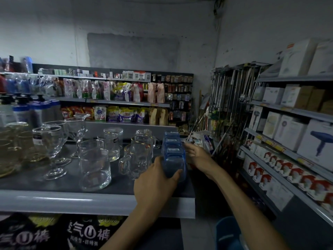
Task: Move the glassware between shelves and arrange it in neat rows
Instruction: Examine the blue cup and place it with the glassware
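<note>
Squaring the blue glass row (172, 141): left hand (155, 183) curls round front glass (173, 164), right hand (195, 154) fingers straight alongside (press evenly, slowly).

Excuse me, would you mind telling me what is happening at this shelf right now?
A person is tidying glassware on a grey shop shelf. Their left hand grips the nearest blue glass of a row at the shelf's right end, while the right hand rests against that row's right side farther back, apparently straightening it. Clear mugs, tumblers and stemmed goblets stand to the left.
</note>
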Available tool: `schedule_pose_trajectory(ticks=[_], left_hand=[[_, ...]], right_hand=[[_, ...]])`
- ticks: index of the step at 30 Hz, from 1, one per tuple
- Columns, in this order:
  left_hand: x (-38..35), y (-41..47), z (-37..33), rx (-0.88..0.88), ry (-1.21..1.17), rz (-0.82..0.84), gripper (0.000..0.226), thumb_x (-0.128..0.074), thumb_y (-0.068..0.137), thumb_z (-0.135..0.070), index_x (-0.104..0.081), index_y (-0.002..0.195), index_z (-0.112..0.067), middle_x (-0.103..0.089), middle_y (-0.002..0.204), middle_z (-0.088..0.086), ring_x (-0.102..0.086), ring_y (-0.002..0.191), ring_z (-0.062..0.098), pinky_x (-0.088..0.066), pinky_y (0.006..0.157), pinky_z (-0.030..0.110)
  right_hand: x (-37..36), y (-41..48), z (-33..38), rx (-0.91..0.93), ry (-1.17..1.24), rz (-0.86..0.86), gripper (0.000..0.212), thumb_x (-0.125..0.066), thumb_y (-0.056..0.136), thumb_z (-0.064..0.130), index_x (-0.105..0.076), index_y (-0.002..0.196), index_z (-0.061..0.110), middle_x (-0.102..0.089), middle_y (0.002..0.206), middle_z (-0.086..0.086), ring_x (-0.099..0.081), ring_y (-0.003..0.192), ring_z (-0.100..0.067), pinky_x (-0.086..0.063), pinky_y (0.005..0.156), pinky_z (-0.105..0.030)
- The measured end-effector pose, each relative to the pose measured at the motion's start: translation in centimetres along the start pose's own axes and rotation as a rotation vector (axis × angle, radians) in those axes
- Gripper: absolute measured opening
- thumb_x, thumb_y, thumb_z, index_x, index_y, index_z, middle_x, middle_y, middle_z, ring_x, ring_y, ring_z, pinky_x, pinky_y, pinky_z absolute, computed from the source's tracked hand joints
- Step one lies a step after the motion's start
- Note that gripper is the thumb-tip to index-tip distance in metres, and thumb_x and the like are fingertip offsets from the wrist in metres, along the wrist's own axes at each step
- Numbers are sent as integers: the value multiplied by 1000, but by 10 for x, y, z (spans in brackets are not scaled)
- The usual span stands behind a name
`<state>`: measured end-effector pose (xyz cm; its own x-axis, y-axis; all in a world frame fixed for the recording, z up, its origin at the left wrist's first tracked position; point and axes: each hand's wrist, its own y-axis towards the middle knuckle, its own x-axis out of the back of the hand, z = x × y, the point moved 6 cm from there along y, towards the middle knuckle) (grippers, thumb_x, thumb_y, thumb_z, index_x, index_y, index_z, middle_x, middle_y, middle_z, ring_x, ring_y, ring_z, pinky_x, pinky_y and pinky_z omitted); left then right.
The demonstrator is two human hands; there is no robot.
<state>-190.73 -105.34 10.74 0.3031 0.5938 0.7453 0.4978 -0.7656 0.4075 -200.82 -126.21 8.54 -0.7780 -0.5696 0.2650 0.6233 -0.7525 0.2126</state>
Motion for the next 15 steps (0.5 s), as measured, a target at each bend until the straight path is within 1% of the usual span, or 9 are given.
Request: schedule_pose_trajectory(ticks=[3, 8, 12, 15], left_hand=[[0, 0, 1, 3, -8, 1, 70, -56, 88, -76, -40, 143, -35, -67, 132, -7, -67, 116, 21, -47, 83, 34], [-2, 1, 3, 0, -9, -4, 68, -56, 88, -76, -41, 140, -35, -68, 129, -8, -68, 115, 20, -49, 82, 34], [-2, 0, 3, 11, -7, -16, 66, -55, 87, -77, -44, 138, -37, -69, 127, -9, -68, 115, 20, -47, 81, 34], [-2, -1, 3, 14, -6, -18, 65, -55, 86, -78, -44, 136, -37, -70, 126, -10, -68, 114, 20, -45, 79, 34]], right_hand=[[-1, -2, 2, 10, 35, -3, 51, -77, 89, 15, -62, 137, 26, -70, 131, 5, -67, 120, -14, -58, 93, -32], [-3, -6, 4, 31, 41, 15, 46, -74, 92, 13, -64, 134, 28, -72, 127, 12, -68, 117, -7, -58, 89, -28], [-2, -7, 3, 33, 65, -8, 44, -73, 93, 10, -64, 133, 27, -72, 128, 8, -69, 116, -10, -58, 85, -25], [-4, -11, 5, 39, 59, -16, 43, -73, 94, 13, -63, 133, 28, -72, 128, 8, -69, 115, -8, -58, 82, -22]])
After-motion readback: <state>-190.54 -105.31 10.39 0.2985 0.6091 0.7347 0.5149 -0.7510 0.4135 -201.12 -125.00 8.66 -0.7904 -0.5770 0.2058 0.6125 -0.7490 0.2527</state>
